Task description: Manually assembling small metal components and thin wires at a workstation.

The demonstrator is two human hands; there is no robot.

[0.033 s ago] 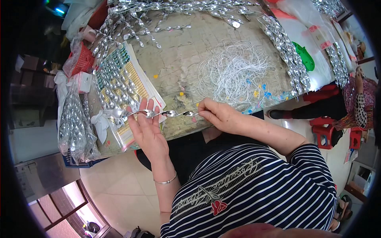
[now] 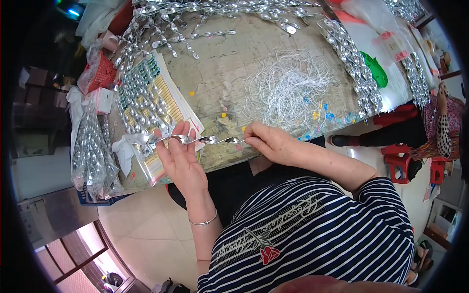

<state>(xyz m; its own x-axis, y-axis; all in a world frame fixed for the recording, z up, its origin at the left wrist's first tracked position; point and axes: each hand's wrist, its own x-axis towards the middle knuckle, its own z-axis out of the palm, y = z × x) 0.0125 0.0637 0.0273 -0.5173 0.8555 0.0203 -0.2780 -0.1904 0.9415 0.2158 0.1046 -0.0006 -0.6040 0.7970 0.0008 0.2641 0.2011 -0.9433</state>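
A twisted silver metallic strip (image 2: 208, 139), a flat spiral with a wide left end, stretches sideways above the near edge of the worktable (image 2: 215, 83). Palm up, my left hand (image 2: 184, 166) holds it across the fingers, with some fingertips showing beyond it. At its thin right end, the thumb and fingers of my right hand (image 2: 266, 139) pinch the tip or a thread there; which one is hidden. Beneath the strip's left part, many similar twisted strips (image 2: 141, 102) lie on a yellow-and-white printed sheet (image 2: 168, 88).
A loose heap of white cord (image 2: 293, 85) lies beyond my right hand. More silver strips (image 2: 349, 63) are piled right and at the back. A green plastic piece (image 2: 374, 70), a red basket (image 2: 100, 73) and bagged strips (image 2: 94, 156) flank the table. Another person (image 2: 442, 122) is far right.
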